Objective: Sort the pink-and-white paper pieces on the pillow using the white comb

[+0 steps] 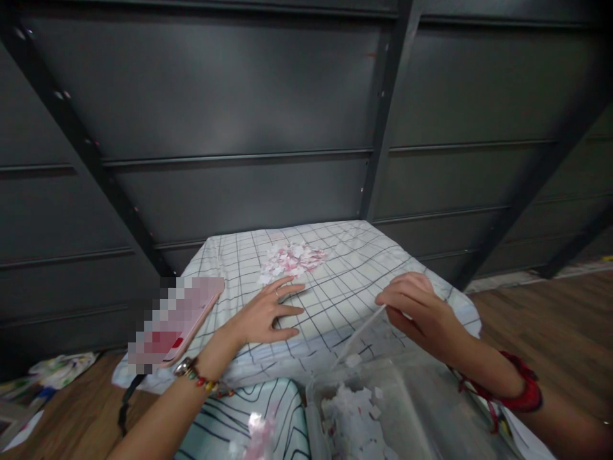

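Observation:
My left hand (272, 310) reaches over the checked cloth with its fingers spread and nothing in them. Just beyond its fingertips lies a loose pile of small white and pink paper pieces (292, 259). My right hand (414, 310) is closed in a pinch on one end of a thin white strip (361, 332), which slants down to the left; its exact kind is unclear. Below that strip stands a clear plastic box (402, 409) with many small white paper pieces (354, 421) inside. A few pieces also lie near its far rim.
A pink phone-like object (191, 335), partly pixelated, rests at the cloth's left edge with a black strap. Dark metal panels (239, 102) rise behind the cloth-covered surface (345, 255). A shiny pink packet (261, 434) lies on striped green fabric (290, 409) in front.

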### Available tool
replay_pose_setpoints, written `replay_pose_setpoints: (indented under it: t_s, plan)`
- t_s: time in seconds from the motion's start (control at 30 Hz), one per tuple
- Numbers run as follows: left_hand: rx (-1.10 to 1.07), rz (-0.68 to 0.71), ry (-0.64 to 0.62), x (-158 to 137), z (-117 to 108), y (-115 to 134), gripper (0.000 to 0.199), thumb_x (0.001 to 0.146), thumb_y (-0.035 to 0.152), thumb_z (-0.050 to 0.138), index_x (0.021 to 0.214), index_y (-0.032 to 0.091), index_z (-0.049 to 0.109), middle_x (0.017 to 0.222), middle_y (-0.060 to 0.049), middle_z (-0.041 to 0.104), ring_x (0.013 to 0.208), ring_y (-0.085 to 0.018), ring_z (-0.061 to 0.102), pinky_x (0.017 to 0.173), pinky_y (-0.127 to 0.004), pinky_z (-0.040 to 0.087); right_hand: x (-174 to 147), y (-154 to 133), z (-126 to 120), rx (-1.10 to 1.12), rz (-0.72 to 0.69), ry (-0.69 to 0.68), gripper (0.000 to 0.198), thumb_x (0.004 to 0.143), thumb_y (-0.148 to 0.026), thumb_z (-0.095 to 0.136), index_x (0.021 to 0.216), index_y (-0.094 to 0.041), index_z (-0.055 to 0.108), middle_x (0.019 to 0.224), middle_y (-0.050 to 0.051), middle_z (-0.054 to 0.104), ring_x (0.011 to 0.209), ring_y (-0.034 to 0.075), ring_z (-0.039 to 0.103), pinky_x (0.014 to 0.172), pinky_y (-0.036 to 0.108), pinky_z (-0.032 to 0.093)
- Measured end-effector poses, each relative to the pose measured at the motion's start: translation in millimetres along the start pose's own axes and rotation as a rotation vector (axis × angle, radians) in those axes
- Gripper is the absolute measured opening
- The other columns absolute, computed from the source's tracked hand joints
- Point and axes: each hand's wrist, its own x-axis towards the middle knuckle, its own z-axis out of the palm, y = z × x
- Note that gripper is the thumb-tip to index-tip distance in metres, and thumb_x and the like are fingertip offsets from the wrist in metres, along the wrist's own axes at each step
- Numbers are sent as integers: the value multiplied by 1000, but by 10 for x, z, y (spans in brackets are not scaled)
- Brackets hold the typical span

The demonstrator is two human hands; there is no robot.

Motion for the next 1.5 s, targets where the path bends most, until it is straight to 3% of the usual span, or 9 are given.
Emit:
replay_pose_setpoints:
  t_s: [0.17,0.3,0.47,0.7,0.9,1.13,1.5]
  plan:
    - [159,-218,166,-21,65,-143,28,87,28,49,110,19,62,131,-9,48,127,-28,36,104,-48,32,128,75,23,-32,12,96,11,86,-14,45,88,-21,54,76,2,60,76,16,52,71,33,38]
    - [286,-486,305,-80,137,-325,31,84,15,44,110,14,62,127,-12,49,120,-27,42,101,-46,37,360,229,241,-57,83,214,13,87,-16,45,88,-19,58,78,3,62,77,17,53,71,34,36]
    - [382,-744,289,-139,164,-418,29,80,11,48,103,12,65,123,-13,51,114,-29,48,98,-43,40,699,367,697,-62,183,224,20,89,-20,42,90,-19,62,81,3,63,81,18,53,72,35,31]
    - [405,-948,264,-192,186,-451,37,79,3,43,110,8,62,123,-18,52,114,-28,49,101,-39,38,1018,358,1342,-130,227,222,20,88,-18,43,93,-21,63,85,3,64,85,19,50,75,37,24]
    - [345,-989,254,-209,199,-465,40,77,0,43,113,6,60,125,-20,50,117,-27,47,103,-38,34,1086,274,1556,-145,154,265,21,87,-17,44,96,-21,62,87,3,64,87,19,48,80,38,23]
    - [289,-905,325,-254,260,-518,38,74,1,44,106,12,62,122,-14,53,114,-25,50,100,-43,38,996,284,1498,-143,104,313,21,86,-17,44,92,-21,64,85,4,64,86,19,49,82,39,24]
    - [250,-898,357,-270,311,-538,36,74,0,44,101,11,63,121,-16,53,116,-27,48,101,-44,38,955,297,1508,-130,40,238,21,86,-16,44,96,-20,62,88,4,64,86,19,47,82,39,23]
